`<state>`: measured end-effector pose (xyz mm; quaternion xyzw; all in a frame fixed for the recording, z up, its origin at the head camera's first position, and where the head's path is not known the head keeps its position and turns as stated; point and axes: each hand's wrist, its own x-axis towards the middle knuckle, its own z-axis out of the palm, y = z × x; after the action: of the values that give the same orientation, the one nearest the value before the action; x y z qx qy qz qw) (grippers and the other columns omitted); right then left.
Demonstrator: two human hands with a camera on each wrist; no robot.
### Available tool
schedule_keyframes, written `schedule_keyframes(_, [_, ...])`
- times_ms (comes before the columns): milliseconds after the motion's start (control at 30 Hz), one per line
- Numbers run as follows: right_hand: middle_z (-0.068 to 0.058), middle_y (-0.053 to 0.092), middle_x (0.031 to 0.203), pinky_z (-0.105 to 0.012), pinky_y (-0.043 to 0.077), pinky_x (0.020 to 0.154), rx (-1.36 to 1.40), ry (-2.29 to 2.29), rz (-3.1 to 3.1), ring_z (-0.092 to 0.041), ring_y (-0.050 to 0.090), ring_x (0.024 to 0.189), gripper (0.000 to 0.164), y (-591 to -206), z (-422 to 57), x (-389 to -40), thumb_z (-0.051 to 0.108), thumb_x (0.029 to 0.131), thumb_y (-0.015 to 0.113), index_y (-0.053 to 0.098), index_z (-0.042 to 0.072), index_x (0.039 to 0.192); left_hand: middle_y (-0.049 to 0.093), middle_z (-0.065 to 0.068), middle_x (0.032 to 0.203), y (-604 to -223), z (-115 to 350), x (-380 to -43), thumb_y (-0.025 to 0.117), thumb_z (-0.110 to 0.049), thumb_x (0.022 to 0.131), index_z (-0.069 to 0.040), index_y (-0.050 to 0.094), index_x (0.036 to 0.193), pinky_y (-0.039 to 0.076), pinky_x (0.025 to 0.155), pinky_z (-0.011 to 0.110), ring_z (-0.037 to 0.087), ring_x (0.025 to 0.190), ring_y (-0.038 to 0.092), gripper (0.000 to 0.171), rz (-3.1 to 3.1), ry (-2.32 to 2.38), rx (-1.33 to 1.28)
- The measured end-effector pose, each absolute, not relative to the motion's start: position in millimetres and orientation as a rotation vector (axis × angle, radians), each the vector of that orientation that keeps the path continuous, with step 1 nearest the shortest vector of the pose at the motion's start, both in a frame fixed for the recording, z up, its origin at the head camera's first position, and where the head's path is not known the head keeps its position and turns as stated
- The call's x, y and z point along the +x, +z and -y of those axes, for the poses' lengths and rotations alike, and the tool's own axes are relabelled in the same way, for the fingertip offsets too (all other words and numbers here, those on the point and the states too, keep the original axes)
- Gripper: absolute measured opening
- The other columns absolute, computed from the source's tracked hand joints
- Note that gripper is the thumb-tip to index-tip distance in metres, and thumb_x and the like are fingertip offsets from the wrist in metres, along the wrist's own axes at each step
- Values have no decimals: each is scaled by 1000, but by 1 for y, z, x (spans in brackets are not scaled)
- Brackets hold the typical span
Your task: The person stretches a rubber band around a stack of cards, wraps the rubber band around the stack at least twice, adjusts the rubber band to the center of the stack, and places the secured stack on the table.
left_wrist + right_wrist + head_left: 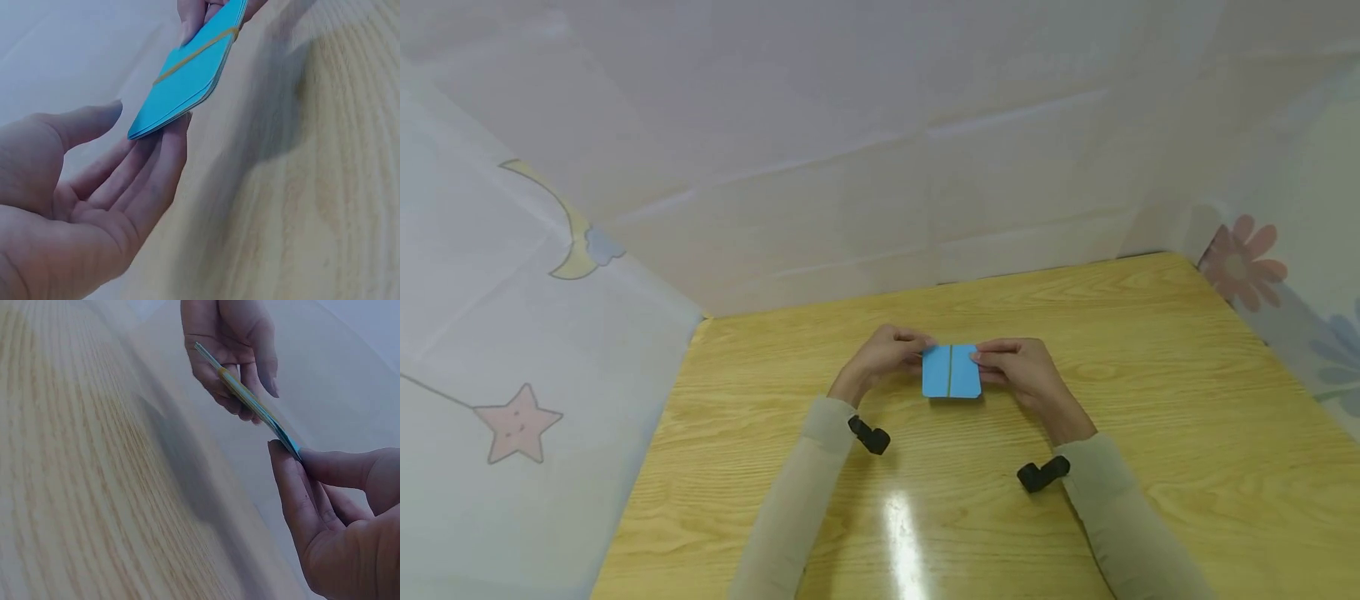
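A thin stack of blue cards (936, 372) with rounded corners is held up over the table, a yellowish rubber band (197, 55) running around its middle. My right hand (1021, 371) pinches one end between thumb and fingers, which shows clearly at the card edge (250, 400) in the right wrist view. At the other end is my left hand (106, 194), its fingers extended under the stack's near corner. The left thumb (94, 122) stands apart from the cards, raised above them.
A wood-grain table (737, 467) lies beneath both hands, with their shadow on it. Pale cloth walls (820, 208) border it behind and on both sides, printed with a star (517, 423), a moon and flowers. Black camera mounts (1043, 474) sit at both wrists.
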<state>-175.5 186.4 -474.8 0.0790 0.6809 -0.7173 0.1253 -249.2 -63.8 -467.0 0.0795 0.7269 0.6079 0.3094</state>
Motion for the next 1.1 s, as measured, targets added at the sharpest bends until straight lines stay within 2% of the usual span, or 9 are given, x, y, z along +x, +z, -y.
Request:
schedule_keyframes(167, [5,71,101,-24,65,84,236,-2107,-1986,-3,74,88,42,-475,-188,-179,6,104,66,57,-14,140,75,15,126,-477,64,-238,71,-26,103,-3,74,127,63,98,42,22,102,77,34,-1861,1714,77])
schedule_keyframes(333, [5,70,101,-24,64,86,248,-2132,-1988,-4,74,88,43,-476,-191,-181,5,104,64,55,-15,141,75,16,125,-485,56,-224,70,-28,103,-3,69,135,64,94,39,19,100,75,40,-1833,1852,-35])
schedule_keyframes(567, [5,73,97,-24,65,85,294,-2177,-1960,-6,75,86,45,-475,-190,-180,6,103,67,56,-14,141,69,25,135,-493,43,-193,66,-20,106,8,59,142,61,104,43,30,118,73,47,-1657,2088,-207])
schedule_keyframes(733, [5,72,96,-24,65,84,336,-2198,-1951,-7,76,84,46,-474,-190,-181,7,102,68,55,-14,142,73,29,121,-496,35,-174,67,-15,105,13,63,132,62,100,42,32,108,78,39,-1550,2205,-270])
schedule_keyframes(867, [6,72,96,-24,65,84,352,-2203,-1938,-6,76,84,47,-474,-188,-181,6,102,68,55,-13,143,78,26,107,-497,29,-162,68,-9,103,14,69,119,63,96,41,30,101,80,29,-1487,2252,-290])
schedule_keyframes(1100, [2,70,103,-23,64,85,378,-2219,-1915,-6,76,87,48,-474,-184,-180,5,102,68,54,-13,143,78,22,107,-499,21,-152,65,-4,103,13,71,116,63,98,41,30,106,79,22,-1445,2301,-290])
